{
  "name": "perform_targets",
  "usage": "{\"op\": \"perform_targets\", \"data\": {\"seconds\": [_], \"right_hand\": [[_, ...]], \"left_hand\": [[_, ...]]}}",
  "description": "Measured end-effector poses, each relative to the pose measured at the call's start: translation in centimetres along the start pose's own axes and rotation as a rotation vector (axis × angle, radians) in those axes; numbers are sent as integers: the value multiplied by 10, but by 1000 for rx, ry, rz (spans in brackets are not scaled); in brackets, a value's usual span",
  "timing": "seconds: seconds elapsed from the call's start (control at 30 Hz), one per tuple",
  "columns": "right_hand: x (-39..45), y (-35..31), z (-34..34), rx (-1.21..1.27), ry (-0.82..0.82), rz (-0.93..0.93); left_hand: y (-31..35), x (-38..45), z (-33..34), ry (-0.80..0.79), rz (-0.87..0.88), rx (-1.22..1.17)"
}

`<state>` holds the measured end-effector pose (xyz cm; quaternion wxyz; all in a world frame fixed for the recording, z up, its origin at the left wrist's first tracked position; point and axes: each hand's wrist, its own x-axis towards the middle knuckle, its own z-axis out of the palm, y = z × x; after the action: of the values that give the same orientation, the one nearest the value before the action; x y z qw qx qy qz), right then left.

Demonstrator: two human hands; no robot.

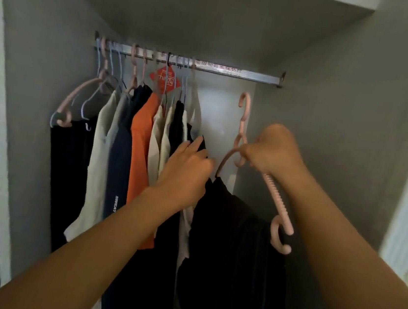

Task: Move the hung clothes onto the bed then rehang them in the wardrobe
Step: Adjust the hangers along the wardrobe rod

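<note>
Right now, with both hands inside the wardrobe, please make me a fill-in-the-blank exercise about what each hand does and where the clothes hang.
1. The right hand grips a ____ hanger carrying a black garment.
2. That hanger's hook is ____ the rail, not on it.
3. The left hand touches the hung clothes, bunched at the rail's ____ end.
4. One hung shirt is ____.

Missing words: pink; below; left; orange

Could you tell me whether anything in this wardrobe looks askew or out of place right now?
Yes: the pink hanger carrying a black garment is off the rail, tilted steeply in the right hand. An empty pink hanger at the far left also hangs crooked.
</note>
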<state>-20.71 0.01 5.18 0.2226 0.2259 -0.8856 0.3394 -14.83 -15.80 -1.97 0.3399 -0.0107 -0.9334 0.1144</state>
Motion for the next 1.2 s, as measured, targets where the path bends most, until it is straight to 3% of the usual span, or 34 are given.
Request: {"op": "perform_targets", "data": {"seconds": [0.17,0.57,1.07,1.2], "right_hand": [[42,-11,7,-46,49,-2],[132,-46,39,-38,172,-95],[196,-84,62,69,125,-196],[209,-82,76,59,88,-191]], "left_hand": [[-21,31,10,99,99,91],[-44,70,14,269,60,67],[-54,88,13,217,-21,43],[-60,87,16,305,-27,48]]}}
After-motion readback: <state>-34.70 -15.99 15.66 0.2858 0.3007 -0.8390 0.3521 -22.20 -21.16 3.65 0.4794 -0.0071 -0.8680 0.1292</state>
